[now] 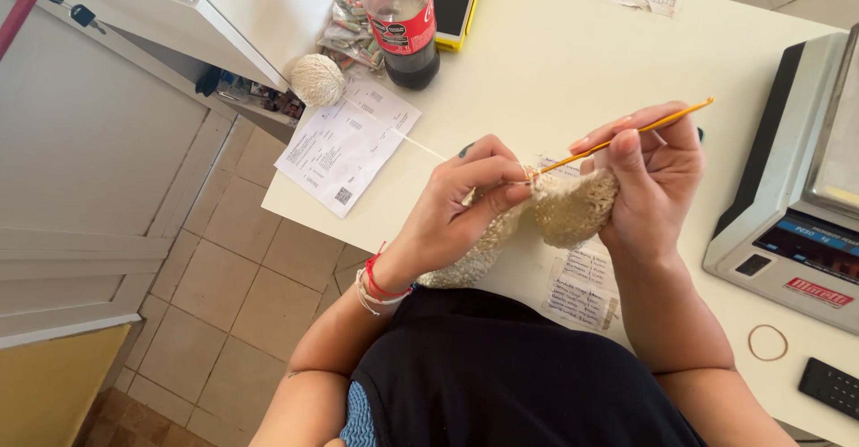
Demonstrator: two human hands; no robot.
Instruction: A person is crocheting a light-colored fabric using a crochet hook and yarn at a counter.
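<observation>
Hands meet above the near edge of the white worktop [555, 62], both closed on a cream crocheted piece [559, 210]. The left hand [465, 201] pinches the fabric between thumb and fingers, a red and white band on its wrist. The right hand [649, 174] grips the other side of the piece and an orange crochet hook [626, 134], whose tip seems to sit in the stitches, though the view there is too small to be sure. A strand of yarn [407, 138] runs from the work across a printed sheet [344, 147] to a cream yarn ball [317, 80] at the left edge. A cola bottle [403, 22] stands farther back. A scale [796, 196] sits at the right edge.
</observation>
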